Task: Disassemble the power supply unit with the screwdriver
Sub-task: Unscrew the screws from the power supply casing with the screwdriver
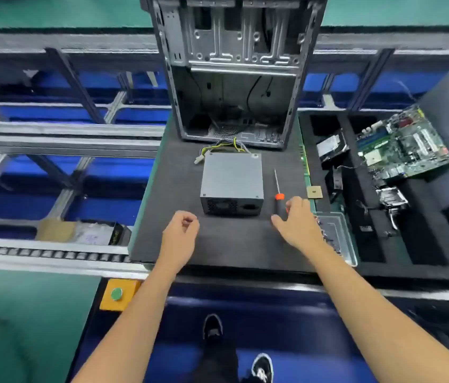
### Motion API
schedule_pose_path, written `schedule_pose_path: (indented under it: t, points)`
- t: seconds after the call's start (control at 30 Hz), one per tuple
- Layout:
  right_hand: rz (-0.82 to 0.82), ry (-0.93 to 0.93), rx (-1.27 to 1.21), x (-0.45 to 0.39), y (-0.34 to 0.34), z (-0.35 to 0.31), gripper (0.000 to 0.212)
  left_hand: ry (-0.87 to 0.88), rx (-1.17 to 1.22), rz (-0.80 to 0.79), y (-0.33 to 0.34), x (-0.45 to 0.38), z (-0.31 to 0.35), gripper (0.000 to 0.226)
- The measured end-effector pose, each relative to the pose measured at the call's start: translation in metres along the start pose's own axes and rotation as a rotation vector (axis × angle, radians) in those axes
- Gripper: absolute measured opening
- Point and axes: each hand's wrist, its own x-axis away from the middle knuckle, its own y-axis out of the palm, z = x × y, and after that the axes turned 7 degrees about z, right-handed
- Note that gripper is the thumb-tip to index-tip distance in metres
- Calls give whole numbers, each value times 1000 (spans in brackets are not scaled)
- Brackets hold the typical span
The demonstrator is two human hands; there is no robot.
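In the head view, the grey power supply unit (232, 180) lies flat on the dark foam mat (162, 217), a little in front of the open computer case (234, 73). Its fan grille side faces the person, and its yellow and black cable bundle (218, 147) goes out from its far side towards the case. No label or writing can be read on it.

The screwdriver (277, 186) lies on the mat just to the right of the unit, with the thin metal shaft pointing away from the person and an orange collar at the start of the dark handle.

The right hand (296, 222) is over the handle end of the screwdriver, fingers bent downward; the hand hides the handle, so I cannot tell if it grips the handle already. The left hand (182, 233) hovers over the mat near the front left corner of the unit, fingers loosely curled, holding nothing.

To the right, a green motherboard (402, 145) rests in a black foam tray (425, 244), its printing too small to read. A small tan square chip (314, 192) lies beside the screwdriver. A yellow box with a green button (116, 294) sits at the bench edge.
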Motion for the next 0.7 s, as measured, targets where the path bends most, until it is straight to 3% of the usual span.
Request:
schedule_pose_path:
  t: [0.07, 0.17, 0.4, 0.6, 0.7]
  points:
    - [-17, 64, 108, -13, 9, -8, 51, 26, 21, 76, 5, -20, 8, 7]
    - [-57, 154, 201, -29, 22, -15, 54, 28, 51, 72, 11, -51, 20, 6]
    - [-40, 245, 143, -56, 4, -28, 26, 79, 69, 13, 20, -110, 33, 11]
    - [360, 18, -66, -77, -84, -88, 24, 174, 53, 14, 30, -145, 52, 27]
    - [340, -233, -81, -88, -111, -131, 12, 242, 40, 26, 36, -154, 59, 31]
